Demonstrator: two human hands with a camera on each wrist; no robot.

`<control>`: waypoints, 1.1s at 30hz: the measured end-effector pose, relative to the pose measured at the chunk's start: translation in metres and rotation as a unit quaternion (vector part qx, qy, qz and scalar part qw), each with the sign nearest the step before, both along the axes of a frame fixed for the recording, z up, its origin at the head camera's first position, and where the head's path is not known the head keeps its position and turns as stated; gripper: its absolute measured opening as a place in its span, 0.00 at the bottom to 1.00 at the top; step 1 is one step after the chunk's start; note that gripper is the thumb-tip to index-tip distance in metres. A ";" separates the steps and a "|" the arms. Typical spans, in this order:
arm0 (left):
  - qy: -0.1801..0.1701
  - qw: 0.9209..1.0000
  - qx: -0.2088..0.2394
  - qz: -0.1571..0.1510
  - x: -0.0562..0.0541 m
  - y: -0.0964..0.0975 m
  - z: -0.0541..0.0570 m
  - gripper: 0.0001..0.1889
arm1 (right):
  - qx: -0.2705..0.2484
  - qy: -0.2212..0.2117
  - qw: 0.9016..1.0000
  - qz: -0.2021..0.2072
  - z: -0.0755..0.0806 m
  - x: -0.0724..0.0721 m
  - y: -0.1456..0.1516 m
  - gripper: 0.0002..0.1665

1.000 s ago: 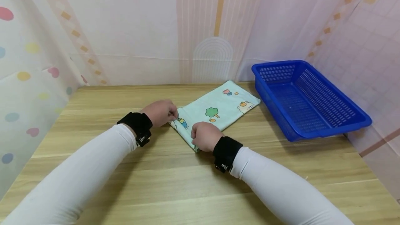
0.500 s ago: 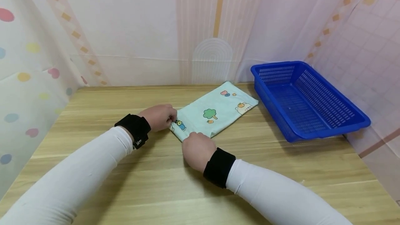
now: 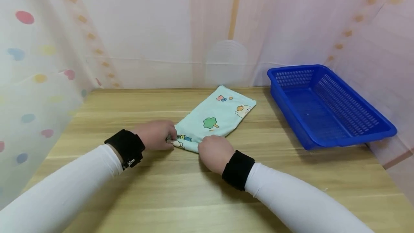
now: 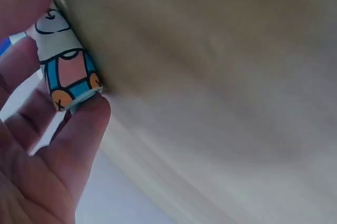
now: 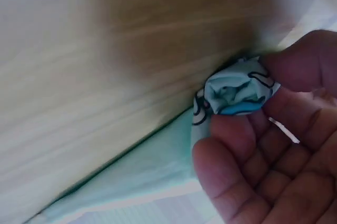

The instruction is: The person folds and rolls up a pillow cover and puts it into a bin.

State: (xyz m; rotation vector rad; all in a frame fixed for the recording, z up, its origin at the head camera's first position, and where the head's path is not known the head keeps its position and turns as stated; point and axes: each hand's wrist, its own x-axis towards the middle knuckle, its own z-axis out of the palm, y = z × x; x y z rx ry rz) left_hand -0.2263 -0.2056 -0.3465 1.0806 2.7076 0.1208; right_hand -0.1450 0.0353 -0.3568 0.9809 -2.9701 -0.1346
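A light mint-green cloth (image 3: 197,116) printed with a tree, a bear and other cartoon figures lies on the wooden table, its near edge turned up into a small roll. My left hand (image 3: 156,136) holds the left end of that roll; in the left wrist view, thumb (image 4: 23,8) and fingers surround the printed rolled cloth (image 4: 63,40). The right end is gripped by my right hand (image 3: 216,154). Seen from the right wrist, the rolled end (image 5: 237,90) shows spiral layers between thumb and fingers, while a flat part of the cloth (image 5: 152,163) stretches away.
A blue plastic basket (image 3: 292,127) with slotted walls stands at the right of the wooden table (image 3: 155,197). Behind the table hangs a pale patterned curtain (image 3: 148,28), and a dotted one (image 3: 38,118) borders the left side.
The cloth has turned and shifted left, so its near edge lies more level, and that edge is rolled up further. Both hands have come nearer the person, keeping to the edge.
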 end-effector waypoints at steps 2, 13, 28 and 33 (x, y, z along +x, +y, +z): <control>0.014 1.000 -0.017 -0.005 0.011 0.005 -0.002 0.04 | -0.004 -0.001 1.000 0.009 -0.001 0.000 0.009 0.07; -0.002 0.999 -0.045 -0.015 0.062 0.057 0.002 0.14 | -0.041 -0.122 0.992 0.012 0.000 0.007 0.061 0.09; -0.076 0.997 -0.027 0.012 0.074 0.090 0.011 0.16 | -0.091 -0.110 0.990 0.024 0.001 0.027 0.107 0.09; -0.095 0.995 -0.004 0.030 0.069 0.090 0.013 0.09 | -0.096 -0.161 0.982 -0.017 0.006 0.027 0.110 0.10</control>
